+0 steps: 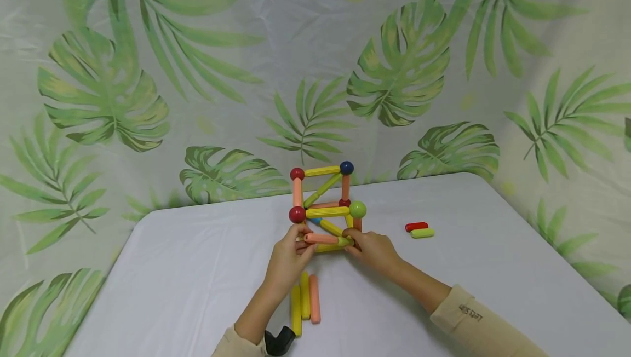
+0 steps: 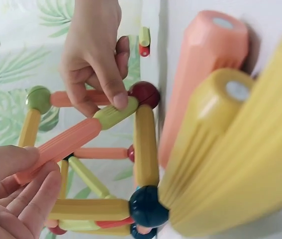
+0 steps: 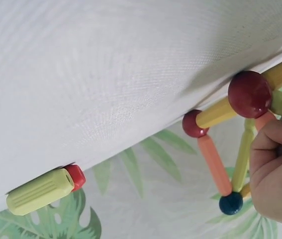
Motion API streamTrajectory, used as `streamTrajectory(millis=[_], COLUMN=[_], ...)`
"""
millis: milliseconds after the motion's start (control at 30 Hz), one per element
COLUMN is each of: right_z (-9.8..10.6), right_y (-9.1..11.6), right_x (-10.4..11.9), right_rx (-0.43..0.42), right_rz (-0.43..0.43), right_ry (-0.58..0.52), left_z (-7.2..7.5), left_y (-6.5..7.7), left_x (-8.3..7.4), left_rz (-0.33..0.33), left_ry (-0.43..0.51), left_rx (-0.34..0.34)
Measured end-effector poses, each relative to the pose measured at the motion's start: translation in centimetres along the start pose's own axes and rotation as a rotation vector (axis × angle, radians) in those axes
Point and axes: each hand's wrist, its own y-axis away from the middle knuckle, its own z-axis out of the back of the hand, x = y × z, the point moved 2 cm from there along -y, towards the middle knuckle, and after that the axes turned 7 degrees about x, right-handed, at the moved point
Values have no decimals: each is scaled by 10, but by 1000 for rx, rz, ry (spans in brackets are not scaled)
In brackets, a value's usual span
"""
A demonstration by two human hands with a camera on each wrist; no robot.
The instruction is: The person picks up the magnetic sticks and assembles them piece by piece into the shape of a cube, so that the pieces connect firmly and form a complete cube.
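A box-like frame of magnetic rods and balls stands on the table, with a yellow rod (image 1: 327,212) along its upper front edge between a red ball (image 1: 297,214) and a green ball (image 1: 357,209). At the frame's front, my left hand (image 1: 286,255) pinches the free end of a salmon rod (image 2: 68,144). That rod meets a short green rod (image 2: 116,113) end to end, slanting across the frame. My right hand (image 1: 374,250) pinches the short green rod, thumb on top, where it reaches a dark red ball (image 2: 144,95) at a lower corner.
Two loose yellow rods (image 1: 296,310) and a loose salmon rod (image 1: 314,299) lie in front of the frame, close to my left forearm. Off to the right are a short red rod (image 1: 416,226) and a short light-green rod (image 3: 40,191), side by side. A leaf-patterned curtain (image 1: 315,72) hangs behind the table.
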Motion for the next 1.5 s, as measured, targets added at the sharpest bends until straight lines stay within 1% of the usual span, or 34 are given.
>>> streamTrajectory(millis=[200, 267, 367, 500, 567, 633, 733, 800, 833, 967, 1000, 1067, 1167, 1300, 1500], right_z=[2, 3, 3, 3, 3, 4, 4, 4, 4, 4, 4, 4, 4, 4, 5], right_y=[-2, -3, -4, -6, -7, -8, -9, -9, -9, -11, -11, -12, -14, -15, -14], right_x=[4, 6, 8, 9, 9, 9, 9, 9, 9, 11, 12, 13, 14, 13, 13], right_rx=[-47, -55, -56, -60, -69, -74, -75, -75, -76, -75, -75, -81, -94, -106, -100], right_rz=[61, 71, 78, 90, 95, 93, 76, 60, 53, 28, 24, 13, -4, -23, -30], right_ry=[-92, -95, -88, -75, -71, -66, -66, -64, -59, -39, -37, -43, -56, -53, -83], left_z=[9, 10, 11, 13, 15, 17, 23, 26, 27, 29, 30, 30, 30, 27, 24], left_y=[1, 1, 1, -1, -1, -3, -7, -13, -16, -27, -28, -30, -32, -35, -35], left_x=[-3, -3, -3, -3, -3, -3, -3, -2, 0, 6, 8, 11, 12, 13, 13], left_rz=[-70, -88, -119, -158, -176, -198, -229, -234, -231, -196, -189, -188, -209, -237, -231], left_ry=[-120, -160, -265, -425, -474, -510, -490, -440, -405, -246, -215, -174, -171, -203, -208], left_rx=[-15, -14, -34, -82, -109, -151, -203, -198, -180, -60, -38, -17, -24, -57, -81])
